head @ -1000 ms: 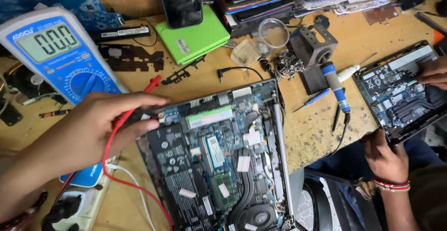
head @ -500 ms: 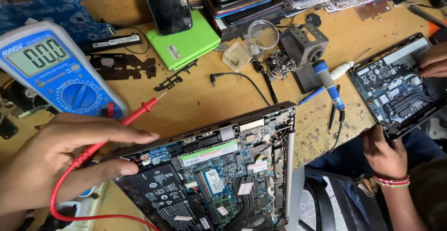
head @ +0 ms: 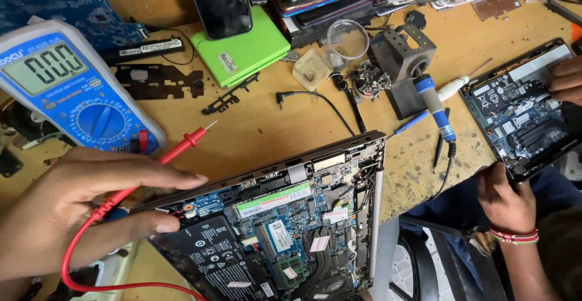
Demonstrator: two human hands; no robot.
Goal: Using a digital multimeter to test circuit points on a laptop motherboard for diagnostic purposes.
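Head view: my left hand (head: 79,207) pinched the red multimeter probe (head: 176,149) over the opened laptop (head: 285,234); my right hand was seemingly out of frame.

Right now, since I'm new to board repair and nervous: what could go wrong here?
The left hand pinches the red probe above the opened laptop; its bare tip could slip and bridge contacts. The red lead loops by the laptop's corner and might snag.
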